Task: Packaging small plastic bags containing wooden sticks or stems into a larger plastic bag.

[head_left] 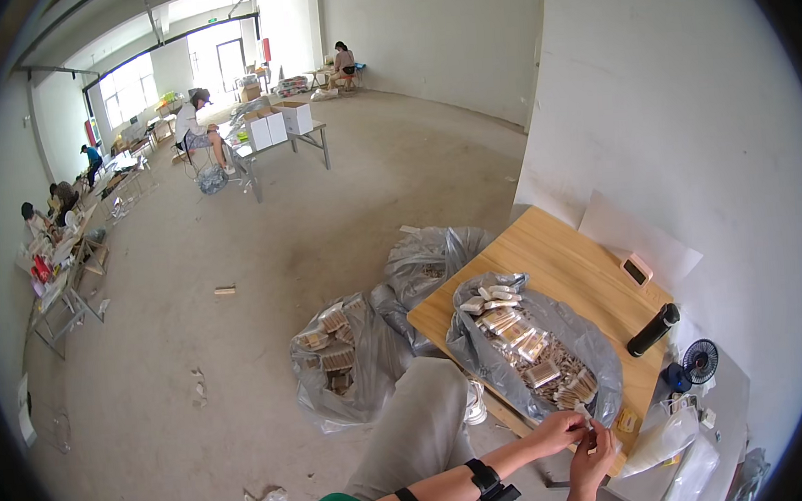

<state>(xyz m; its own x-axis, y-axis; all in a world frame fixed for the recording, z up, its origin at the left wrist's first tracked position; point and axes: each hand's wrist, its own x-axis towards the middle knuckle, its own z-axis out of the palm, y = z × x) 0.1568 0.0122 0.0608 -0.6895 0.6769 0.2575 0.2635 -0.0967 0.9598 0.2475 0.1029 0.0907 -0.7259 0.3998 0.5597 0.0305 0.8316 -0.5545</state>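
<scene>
My left hand [557, 433] and my right hand [594, 456] meet over the near edge of the wooden table. The fingers of both are closed in a pinch around a small whitish piece [583, 411] that looks like thin film; its exact kind is too small to tell. Just beyond them lies an opened grey plastic bag [600, 353] on the tabletop. Inside the bag are clear packs of thin brown sticks [543, 373], many loose small brown and white pieces, and several white bundles [496, 296] at its far end.
The wooden table [547, 241] carries a black bottle [654, 330] and a small pink-framed device [636, 270]. A dark fan [699, 362] stands to the right. Grey bags [353, 364] of packs sit on the floor at the left. Other people work at farther tables [266, 148].
</scene>
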